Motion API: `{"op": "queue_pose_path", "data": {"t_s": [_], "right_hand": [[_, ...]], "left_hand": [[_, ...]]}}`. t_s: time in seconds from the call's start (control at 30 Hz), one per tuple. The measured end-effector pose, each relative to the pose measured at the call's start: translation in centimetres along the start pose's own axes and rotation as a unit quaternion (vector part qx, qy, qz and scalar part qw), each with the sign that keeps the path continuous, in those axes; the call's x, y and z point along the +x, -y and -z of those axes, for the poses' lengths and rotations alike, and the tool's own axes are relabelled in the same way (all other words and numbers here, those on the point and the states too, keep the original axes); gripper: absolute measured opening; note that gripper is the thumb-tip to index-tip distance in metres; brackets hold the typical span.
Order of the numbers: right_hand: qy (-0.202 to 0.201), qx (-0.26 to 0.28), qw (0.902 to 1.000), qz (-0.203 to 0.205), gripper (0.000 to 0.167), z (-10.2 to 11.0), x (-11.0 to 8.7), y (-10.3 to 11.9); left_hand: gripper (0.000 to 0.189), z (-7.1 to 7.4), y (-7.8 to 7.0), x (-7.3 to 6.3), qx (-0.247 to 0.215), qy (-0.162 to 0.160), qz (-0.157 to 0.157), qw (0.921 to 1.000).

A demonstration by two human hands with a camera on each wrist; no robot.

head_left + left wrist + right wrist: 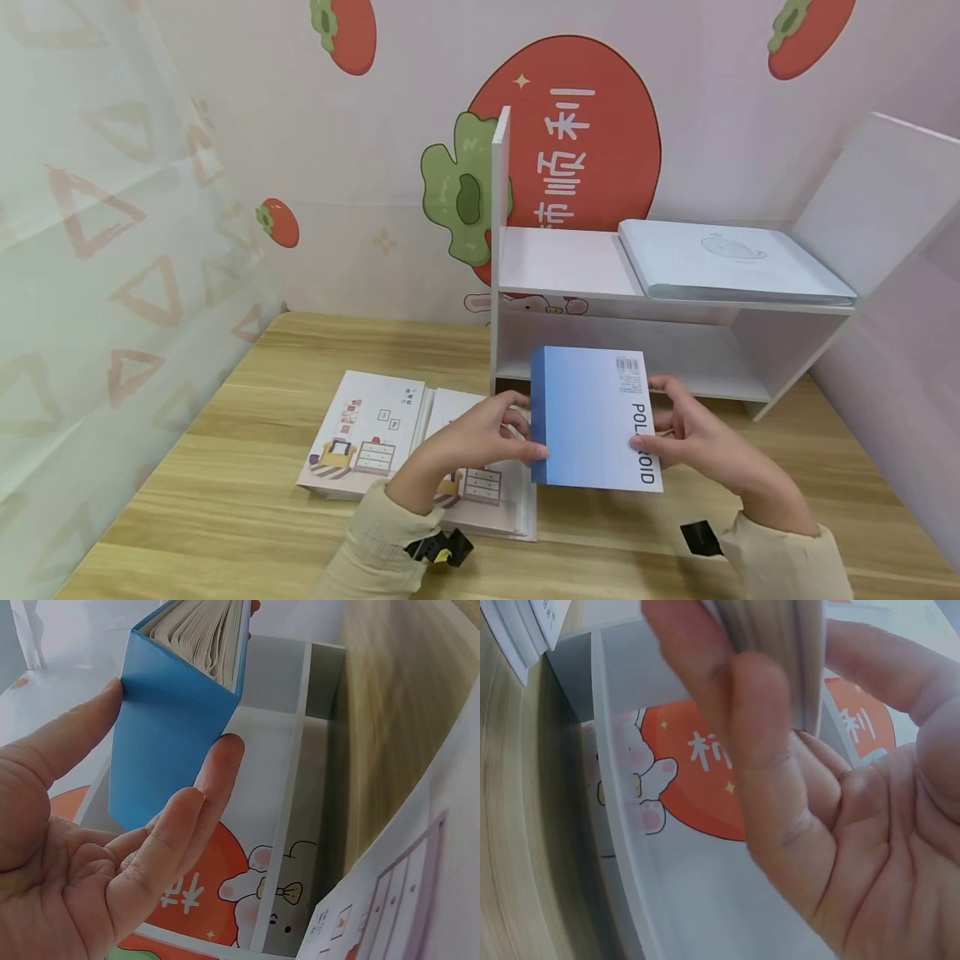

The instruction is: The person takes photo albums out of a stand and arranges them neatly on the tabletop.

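Between both hands, above the table in front of the shelf, is a thick blue photo album [592,417] with a white-fading cover, dark "POLAROID" lettering and a barcode. My left hand [483,433] grips its darker blue spine side, thumb on one edge and fingers at the other, as the left wrist view [169,727] shows. The opposite side is held by my right hand [693,437], thumb on the cover and fingers beneath. Its cream page edges [780,660] appear in the right wrist view. Near the left forearm lie two white illustrated albums [367,429], one partly behind that arm.
A white two-level desk shelf [570,258] stands at the back right. On its upper board lies a pale blue album with a whale drawing [735,254]. Upright panels rise at both shelf ends. The wooden table [202,467] meets a persimmon-printed backdrop [360,167].
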State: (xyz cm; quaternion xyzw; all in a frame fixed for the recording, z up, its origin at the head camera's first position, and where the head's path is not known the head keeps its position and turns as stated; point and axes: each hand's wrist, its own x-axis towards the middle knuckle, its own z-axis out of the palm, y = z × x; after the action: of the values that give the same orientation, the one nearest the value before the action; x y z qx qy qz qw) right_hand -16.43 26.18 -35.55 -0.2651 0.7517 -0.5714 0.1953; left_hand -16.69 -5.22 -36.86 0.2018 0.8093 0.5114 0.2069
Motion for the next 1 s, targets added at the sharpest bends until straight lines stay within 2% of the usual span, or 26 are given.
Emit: {"op": "queue_pose_path", "data": {"t_s": [0.17,0.37,0.57,0.8,1.0], "right_hand": [[0.017,0.000,0.9998,-0.006,0.069,0.1,0.1,-0.5],[0.031,0.005,0.9988,-0.037,0.072,0.4,0.2,-1.2],[0.046,0.022,0.9963,-0.069,0.077,0.3,0.4,-1.8],[0.051,0.007,0.9947,-0.089,0.074,0.1,0.9,-2.5],[0.053,0.007,0.9917,-0.117,0.072,-0.1,1.0,-2.6]], "left_hand": [[0.075,-0.3,0.2,0.3,-0.015,0.014,0.011,0.9997],[0.074,-0.7,0.3,0.6,-0.019,0.023,0.026,0.9992],[0.074,-1.1,0.7,0.8,-0.001,0.030,0.032,0.9990],[0.075,-1.5,1.4,1.3,0.010,0.033,0.042,0.9985],[0.073,-2.1,1.7,1.4,0.028,0.033,0.066,0.9968]]}}
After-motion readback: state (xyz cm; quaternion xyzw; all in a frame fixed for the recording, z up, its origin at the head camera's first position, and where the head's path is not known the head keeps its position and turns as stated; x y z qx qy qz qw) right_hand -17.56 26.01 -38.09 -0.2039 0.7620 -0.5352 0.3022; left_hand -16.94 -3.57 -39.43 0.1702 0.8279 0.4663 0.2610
